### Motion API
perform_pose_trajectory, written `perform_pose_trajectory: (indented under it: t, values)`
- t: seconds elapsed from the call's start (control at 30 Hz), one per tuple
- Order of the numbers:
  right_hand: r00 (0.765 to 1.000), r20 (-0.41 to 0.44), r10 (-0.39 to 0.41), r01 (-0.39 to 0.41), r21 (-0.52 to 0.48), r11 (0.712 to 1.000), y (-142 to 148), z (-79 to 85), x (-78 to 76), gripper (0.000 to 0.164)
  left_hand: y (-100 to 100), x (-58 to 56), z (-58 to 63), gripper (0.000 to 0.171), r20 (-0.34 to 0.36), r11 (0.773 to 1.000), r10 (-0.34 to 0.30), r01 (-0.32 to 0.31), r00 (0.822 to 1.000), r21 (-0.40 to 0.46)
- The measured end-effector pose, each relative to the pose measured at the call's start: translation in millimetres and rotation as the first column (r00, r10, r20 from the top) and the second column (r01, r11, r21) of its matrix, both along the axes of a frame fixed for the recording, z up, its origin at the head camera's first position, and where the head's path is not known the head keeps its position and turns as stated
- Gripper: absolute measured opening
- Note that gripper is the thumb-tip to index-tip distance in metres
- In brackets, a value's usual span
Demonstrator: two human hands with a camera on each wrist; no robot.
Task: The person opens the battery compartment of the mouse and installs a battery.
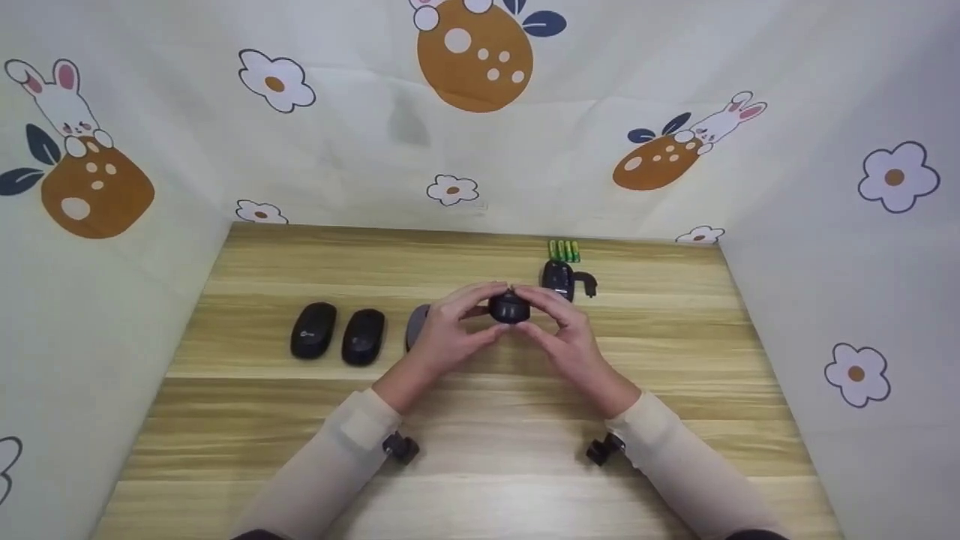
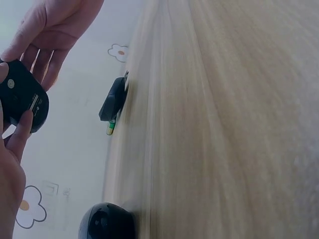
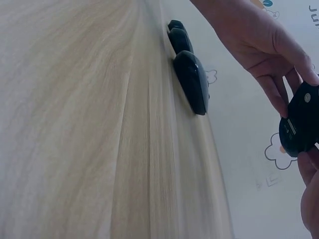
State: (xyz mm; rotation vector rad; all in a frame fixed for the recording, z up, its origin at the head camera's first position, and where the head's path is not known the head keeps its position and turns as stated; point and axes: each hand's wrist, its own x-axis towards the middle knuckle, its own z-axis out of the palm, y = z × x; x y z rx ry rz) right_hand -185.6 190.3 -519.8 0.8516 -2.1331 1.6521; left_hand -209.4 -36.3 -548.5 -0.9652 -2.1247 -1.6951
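A black computer mouse (image 1: 509, 309) is held up over the table between both hands. My left hand (image 1: 450, 326) grips its left side with thumb and fingers. On the other side my right hand (image 1: 566, 326) grips it the same way, fingertips close to those of the left. In the left wrist view the underside of the mouse (image 2: 22, 97) shows a small round spot and a pale label strip. The right wrist view shows this dark underside (image 3: 299, 119) too. Behind the left hand, a grey mouse (image 1: 415, 326) is partly hidden.
Two black mice (image 1: 313, 330) (image 1: 363, 337) lie on the wooden table (image 1: 480, 480) at left. Beyond the right hand lie another black mouse (image 1: 556, 279), a curved black cover piece (image 1: 586, 283) and several green batteries (image 1: 564, 250). Printed cloth walls (image 1: 352, 150) enclose the back and sides.
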Motion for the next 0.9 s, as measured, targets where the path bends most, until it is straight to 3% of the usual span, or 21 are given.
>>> perform_pose_trajectory:
  t: [0.4, 0.67, 0.9]
  values:
    - [0.999, 0.011, 0.031, -0.030, -0.032, 0.999, -3.2, 8.0, -0.4, 0.042, 7.5, 2.9, 1.7, 0.045, 0.022, 0.997, 0.079, -0.079, 0.997, -0.004]
    - [1.000, 0.007, 0.020, -0.020, -0.051, 0.999, 2.9, -22.1, -14.3, 0.047, 8.7, 2.8, 4.4, 0.043, 0.027, 0.992, 0.116, -0.114, 0.993, -0.044]
    - [0.999, 0.029, 0.046, -0.045, -0.033, 0.998, 6.6, -25.0, -14.9, 0.049, 9.2, 4.5, 5.8, 0.044, 0.026, 0.993, 0.108, -0.107, 0.994, -0.051]
